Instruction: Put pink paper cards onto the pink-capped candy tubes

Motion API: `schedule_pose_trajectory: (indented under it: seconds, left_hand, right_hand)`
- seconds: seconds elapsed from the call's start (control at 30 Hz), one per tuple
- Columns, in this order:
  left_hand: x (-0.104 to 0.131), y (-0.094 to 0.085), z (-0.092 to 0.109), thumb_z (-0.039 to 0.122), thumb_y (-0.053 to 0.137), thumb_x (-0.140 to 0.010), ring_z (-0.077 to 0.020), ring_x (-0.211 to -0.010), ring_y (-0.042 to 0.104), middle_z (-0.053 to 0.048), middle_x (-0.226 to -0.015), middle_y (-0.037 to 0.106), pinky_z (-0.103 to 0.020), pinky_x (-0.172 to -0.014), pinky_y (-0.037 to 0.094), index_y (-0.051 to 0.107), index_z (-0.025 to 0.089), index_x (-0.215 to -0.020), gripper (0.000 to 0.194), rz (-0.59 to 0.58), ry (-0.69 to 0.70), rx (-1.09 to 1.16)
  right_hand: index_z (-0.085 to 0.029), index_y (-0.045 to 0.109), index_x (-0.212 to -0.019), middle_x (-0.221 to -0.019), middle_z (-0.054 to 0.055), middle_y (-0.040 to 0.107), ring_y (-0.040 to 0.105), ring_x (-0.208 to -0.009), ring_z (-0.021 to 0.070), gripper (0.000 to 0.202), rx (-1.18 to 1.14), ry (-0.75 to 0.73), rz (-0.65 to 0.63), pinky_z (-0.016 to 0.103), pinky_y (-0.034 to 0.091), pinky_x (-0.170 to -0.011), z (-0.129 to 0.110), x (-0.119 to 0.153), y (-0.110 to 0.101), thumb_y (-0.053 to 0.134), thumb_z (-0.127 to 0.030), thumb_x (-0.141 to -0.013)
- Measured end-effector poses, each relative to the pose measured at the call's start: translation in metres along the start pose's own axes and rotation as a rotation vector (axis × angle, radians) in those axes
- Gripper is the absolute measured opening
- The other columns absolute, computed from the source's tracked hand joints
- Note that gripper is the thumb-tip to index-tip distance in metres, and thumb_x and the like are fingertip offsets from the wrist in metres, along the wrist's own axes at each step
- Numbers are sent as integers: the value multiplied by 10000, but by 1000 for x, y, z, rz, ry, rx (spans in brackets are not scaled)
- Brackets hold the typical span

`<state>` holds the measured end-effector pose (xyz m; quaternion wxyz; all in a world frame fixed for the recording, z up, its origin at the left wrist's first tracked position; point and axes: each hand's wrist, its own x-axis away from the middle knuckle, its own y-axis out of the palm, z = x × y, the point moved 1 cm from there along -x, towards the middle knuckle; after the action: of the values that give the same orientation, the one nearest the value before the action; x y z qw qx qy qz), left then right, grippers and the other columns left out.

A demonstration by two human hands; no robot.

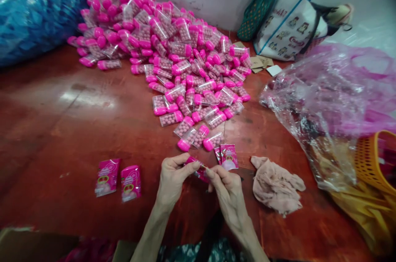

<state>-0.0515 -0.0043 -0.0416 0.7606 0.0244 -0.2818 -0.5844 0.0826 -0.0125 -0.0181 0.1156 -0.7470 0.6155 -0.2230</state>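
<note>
Between both hands is a small pink printed packet (198,170), held up above the red tabletop. My left hand (177,175) pinches its left end with thumb and fingers. At the packet's right end, my right hand (227,183) is closed in a pinch. Just beyond the right hand lie pink packets (229,157), overlapping one another. Farther left rest two pink packets, one tilted packet (107,177) and another (130,182) beside it. In front of my hands spreads a large heap of clear containers (185,66) with pink caps and pale pink beads.
A crumpled beige cloth (276,187) lies right of my hands. Clear and pink plastic bags (328,88) and a yellow basket (368,163) fill the right side. A white tote bag (291,27) stands at the back; a big blue bag (40,10) sits at the left.
</note>
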Motion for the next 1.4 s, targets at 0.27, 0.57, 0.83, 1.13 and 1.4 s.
schedule_pose_trajectory:
  seconds: [0.27,0.57,0.83,1.13,1.4]
  left_hand:
    - [-10,-19,15,175,770,-550,-97,-537,581,7,-596,688,-192,-552,455,713,165,-633,101,263,104,148]
    - [-13,-24,28,197,797,-500,-91,-523,584,7,-581,684,-189,-532,462,700,156,-616,156,320,104,242]
    - [-13,-19,24,167,770,-555,-83,-602,604,10,-647,707,-181,-644,471,712,164,-666,125,303,132,260]
    - [-10,-3,19,164,735,-614,-92,-612,588,17,-656,701,-192,-641,458,718,181,-692,81,254,170,208]
    - [-11,-3,13,196,709,-650,-94,-592,563,14,-638,680,-199,-631,446,710,175,-668,28,276,193,212]
  right_hand:
    - [-183,528,-1167,-1106,132,553,470,-995,282,324,517,-284,159,429,394,-816,14,-52,-19,506,-207,-844]
    - [-195,525,-850,-862,78,573,514,-824,251,185,539,-360,141,384,433,-735,25,-84,-17,609,-340,-772]
    - [-207,461,-803,-613,-45,525,498,-513,116,337,39,-88,174,212,414,-472,-11,-48,-9,673,-446,-696]
    - [-200,527,-881,-705,0,601,553,-596,151,353,-51,39,261,255,462,-562,-16,-23,9,707,-418,-670]
    - [-188,574,-900,-760,40,630,573,-664,184,167,192,-57,106,297,437,-621,-2,-27,8,496,-331,-866]
